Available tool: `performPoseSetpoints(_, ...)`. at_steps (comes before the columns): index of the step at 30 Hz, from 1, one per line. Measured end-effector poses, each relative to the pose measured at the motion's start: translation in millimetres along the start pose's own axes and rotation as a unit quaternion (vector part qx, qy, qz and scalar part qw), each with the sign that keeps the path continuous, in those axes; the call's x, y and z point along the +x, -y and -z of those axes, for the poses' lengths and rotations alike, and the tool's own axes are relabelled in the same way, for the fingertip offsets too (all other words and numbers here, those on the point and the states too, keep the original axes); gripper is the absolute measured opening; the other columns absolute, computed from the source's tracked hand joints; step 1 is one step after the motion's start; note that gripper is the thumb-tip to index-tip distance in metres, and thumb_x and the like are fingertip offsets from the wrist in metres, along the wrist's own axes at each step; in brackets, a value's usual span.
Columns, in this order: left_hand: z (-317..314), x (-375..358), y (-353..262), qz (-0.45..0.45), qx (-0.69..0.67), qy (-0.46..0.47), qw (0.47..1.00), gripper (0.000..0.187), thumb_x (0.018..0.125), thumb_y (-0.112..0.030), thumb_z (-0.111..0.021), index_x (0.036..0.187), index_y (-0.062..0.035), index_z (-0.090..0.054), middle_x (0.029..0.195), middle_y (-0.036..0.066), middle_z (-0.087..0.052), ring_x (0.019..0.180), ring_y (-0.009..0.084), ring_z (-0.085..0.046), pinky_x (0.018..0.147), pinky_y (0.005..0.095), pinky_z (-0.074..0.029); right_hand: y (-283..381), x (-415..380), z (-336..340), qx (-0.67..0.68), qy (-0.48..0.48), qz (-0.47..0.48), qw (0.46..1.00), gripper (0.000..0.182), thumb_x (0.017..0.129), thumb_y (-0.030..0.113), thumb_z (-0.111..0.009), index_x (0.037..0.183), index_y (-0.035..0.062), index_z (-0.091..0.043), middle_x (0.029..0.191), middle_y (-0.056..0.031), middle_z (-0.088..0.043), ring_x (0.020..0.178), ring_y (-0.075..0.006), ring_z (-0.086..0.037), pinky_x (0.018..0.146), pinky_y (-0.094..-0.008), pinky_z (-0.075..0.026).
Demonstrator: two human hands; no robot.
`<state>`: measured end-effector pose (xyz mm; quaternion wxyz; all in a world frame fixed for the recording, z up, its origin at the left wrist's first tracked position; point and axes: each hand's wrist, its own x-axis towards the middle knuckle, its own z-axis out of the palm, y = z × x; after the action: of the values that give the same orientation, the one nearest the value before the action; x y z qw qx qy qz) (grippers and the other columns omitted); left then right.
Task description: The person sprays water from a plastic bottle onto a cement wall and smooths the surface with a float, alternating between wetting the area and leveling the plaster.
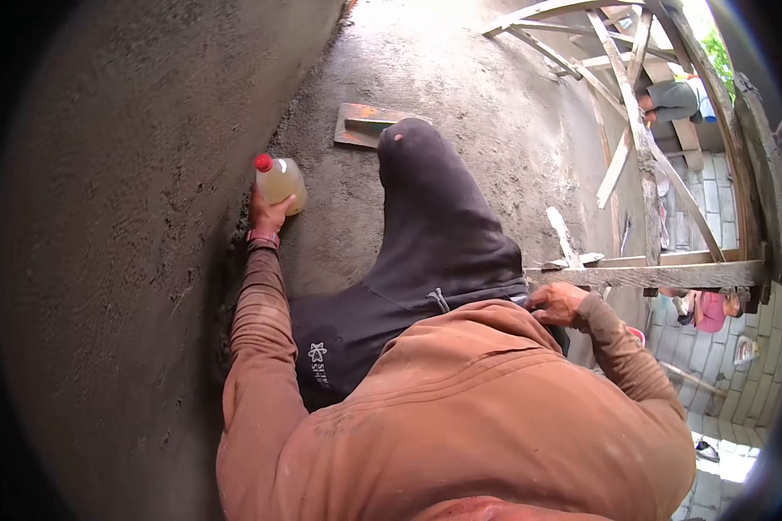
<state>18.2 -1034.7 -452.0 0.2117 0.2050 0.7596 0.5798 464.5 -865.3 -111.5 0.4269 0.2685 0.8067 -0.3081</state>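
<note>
Head view looks down over an orange-brown long-sleeved top and dark trousers onto a rough grey cement floor [460,78]. Left hand [269,211], reaching out along the grey plastered wall [105,260], has its fingers wrapped around a clear plastic bottle of yellowish liquid with a red cap [280,181], which stands upright on the floor right beside the wall's foot. Right hand [558,304] rests at the hip on the trouser waistband, fingers curled loosely, nothing visibly held. Beyond the raised knee lies a flat rusty-orange plastering float [361,126]. A wooden scaffold frame [643,165] stands to the right, with other people below it.
</note>
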Motion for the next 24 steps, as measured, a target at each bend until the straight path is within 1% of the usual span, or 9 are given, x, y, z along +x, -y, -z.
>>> performPoseSetpoints(2,-1.5,3.8,6.7,-0.042,-0.044,0.035,0.998,0.07,0.058,-0.008,-0.081,0.118,-0.0033,-0.046,0.109,0.01,-0.057,0.101,0.0226,-0.055,0.089,0.0342,-0.044,0.5,-12.6,-6.0,0.019,-0.02,-0.039,0.999,0.035,0.074,0.022,-0.057,0.104,0.0039,-0.061,0.103,-0.0188,-0.06,0.095,-0.0329,-0.058,0.083,-0.0385,-0.046)
performPoseSetpoints(7,-1.0,4.0,-0.4,-0.013,-0.034,0.047,0.998,0.073,0.058,-0.007,-0.08,0.12,-0.0039,-0.044,0.111,0.011,-0.056,0.103,0.0236,-0.054,0.09,0.0347,-0.043,16.1,-28.5,1.8,0.176,0.028,-0.156,0.972,0.029,0.079,0.021,-0.065,0.103,0.0051,-0.064,0.09,-0.006,-0.066,0.085,-0.0096,-0.059,0.079,-0.0262,-0.046)
performPoseSetpoints(13,6.4,-4.3,-18.9,-0.025,0.002,0.036,0.999,0.069,0.061,-0.009,-0.078,0.121,-0.0043,-0.043,0.112,0.012,-0.055,0.103,0.0253,-0.054,0.09,0.0359,-0.043,-34.5,47.7,90.3,0.387,0.02,-0.074,0.919,0.017,0.085,0.014,-0.059,0.097,0.0031,-0.062,0.082,-0.0059,-0.065,0.076,-0.0134,-0.062,0.069,-0.0253,-0.05)
performPoseSetpoints(14,10.3,-8.4,-21.5,-0.022,0.013,0.05,0.998,0.068,0.063,-0.011,-0.077,0.121,-0.0044,-0.043,0.112,0.012,-0.055,0.102,0.0257,-0.054,0.089,0.0357,-0.043,-53.1,83.6,113.6,0.367,-0.006,0.012,0.93,0.015,0.087,0.016,-0.055,0.091,0.0031,-0.062,0.078,-0.006,-0.064,0.07,-0.0139,-0.062,0.062,-0.0252,-0.05)
performPoseSetpoints(16,21.6,-22.7,-36.5,-0.055,0.017,0.063,0.996,0.065,0.064,-0.013,-0.076,0.12,-0.0041,-0.044,0.111,0.012,-0.055,0.102,0.0255,-0.054,0.087,0.0353,-0.044,-45.1,162.5,153.3,0.159,-0.16,-0.036,0.974,0.022,0.083,0.022,-0.056,0.087,0.0016,-0.06,0.068,-0.0085,-0.06,0.064,-0.0177,-0.06,0.06,-0.0302,-0.049)
performPoseSetpoints(17,26.3,-26.8,-39.5,-0.072,0.001,0.068,0.995,0.061,0.065,-0.012,-0.075,0.118,-0.0035,-0.045,0.108,0.011,-0.056,0.1,0.0243,-0.055,0.085,0.0347,-0.044,-55.2,212.0,169.5,-0.062,-0.218,0.042,0.973,0.023,0.081,0.025,-0.056,0.084,0.0022,-0.059,0.069,-0.0127,-0.061,0.066,-0.0252,-0.061,0.061,-0.0363,-0.049)
performPoseSetpoints(19,33.9,-38.3,-48.5,-0.083,-0.008,0.071,0.994,0.056,0.067,-0.011,-0.073,0.116,-0.003,-0.047,0.106,0.011,-0.057,0.098,0.0232,-0.056,0.084,0.0341,-0.044,-57.2,301.6,179.0,-0.138,-0.293,0.141,0.936,0.016,0.082,0.019,-0.056,0.084,0.0026,-0.058,0.073,-0.0116,-0.061,0.067,-0.0216,-0.06,0.058,-0.0332,-0.046)
performPoseSetpoints(20,38.9,-42.3,-56.8,-0.046,-0.048,0.102,0.993,0.05,0.069,-0.011,-0.071,0.114,-0.0025,-0.049,0.103,0.01,-0.058,0.095,0.0217,-0.056,0.082,0.0333,-0.045,-93.2,384.2,176.3,0.005,-0.262,0.117,0.958,0.021,0.08,0.021,-0.058,0.092,0.0035,-0.058,0.078,-0.0151,-0.061,0.077,-0.0266,-0.061,0.066,-0.0339,-0.047)
performPoseSetpoints(24,47.1,-46.0,-80.1,0.006,-0.131,0.15,0.98,0.035,0.077,-0.014,-0.063,0.109,-0.0013,-0.053,0.096,0.006,-0.06,0.086,0.0177,-0.056,0.077,0.0305,-0.045,-5.3,436.9,190.0,-0.141,-0.257,-0.044,0.955,0.055,0.077,0.032,-0.064,0.124,0.0101,-0.044,0.123,-0.0176,-0.047,0.112,-0.0337,-0.047,0.093,-0.0429,-0.041)
